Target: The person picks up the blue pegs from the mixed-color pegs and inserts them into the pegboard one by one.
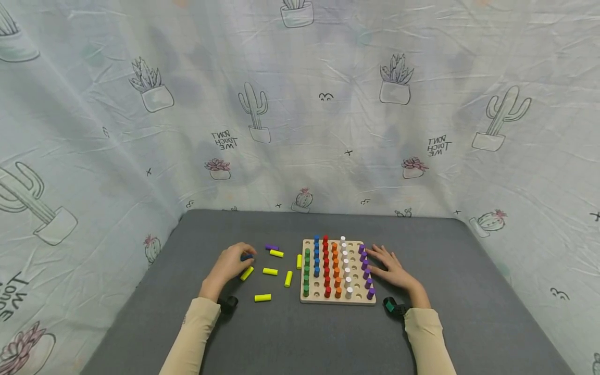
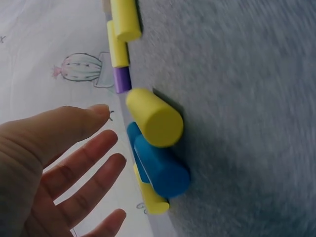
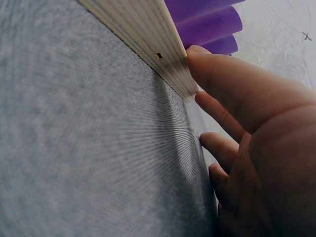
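My left hand [image 1: 230, 262] hovers at the left, its fingers loosely bent and apart from the pegs in the left wrist view. Just beyond the fingertips lie two blue pegs, the nearer blue peg [image 2: 165, 170] lying against a yellow peg [image 2: 160, 123]. A wooden pegboard [image 1: 337, 301] holds rows of green, blue, red, orange, white and purple pegs, with some holes unfilled. Along its right edge rests my right hand [image 1: 392, 270], fingers spread. Its thumb touches the board's side [image 3: 153, 39] beside the standing purple pegs [image 3: 207, 24].
Several loose yellow pegs [image 1: 270, 271] and one purple peg [image 1: 272, 247] lie between my left hand and the board. Everything sits on a grey tabletop [image 1: 281, 338]. A patterned white curtain [image 1: 290, 125] hangs behind and at both sides.
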The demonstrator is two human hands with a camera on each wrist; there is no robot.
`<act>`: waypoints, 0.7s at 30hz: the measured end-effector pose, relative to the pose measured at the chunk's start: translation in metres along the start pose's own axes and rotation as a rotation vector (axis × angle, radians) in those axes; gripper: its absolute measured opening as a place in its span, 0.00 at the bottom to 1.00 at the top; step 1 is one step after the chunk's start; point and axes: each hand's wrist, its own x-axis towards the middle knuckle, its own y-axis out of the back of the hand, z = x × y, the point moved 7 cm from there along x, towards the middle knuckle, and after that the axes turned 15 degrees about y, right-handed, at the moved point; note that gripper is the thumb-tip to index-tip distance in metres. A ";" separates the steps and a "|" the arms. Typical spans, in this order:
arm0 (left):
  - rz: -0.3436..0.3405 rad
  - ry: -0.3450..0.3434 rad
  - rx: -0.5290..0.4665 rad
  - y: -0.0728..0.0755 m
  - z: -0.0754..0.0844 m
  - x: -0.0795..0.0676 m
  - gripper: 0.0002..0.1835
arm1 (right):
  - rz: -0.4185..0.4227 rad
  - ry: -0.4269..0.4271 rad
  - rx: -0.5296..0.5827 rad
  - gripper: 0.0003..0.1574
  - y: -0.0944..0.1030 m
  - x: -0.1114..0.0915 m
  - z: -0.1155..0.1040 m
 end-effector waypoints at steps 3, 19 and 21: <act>0.012 -0.002 0.041 0.001 -0.001 0.002 0.09 | 0.002 0.005 -0.001 0.38 0.001 0.000 -0.001; 0.012 -0.008 0.149 -0.001 -0.004 0.009 0.11 | 0.016 0.031 -0.004 0.37 0.003 0.000 -0.005; 0.013 -0.009 0.154 -0.001 -0.003 0.010 0.11 | 0.018 0.035 -0.001 0.37 0.003 0.000 -0.005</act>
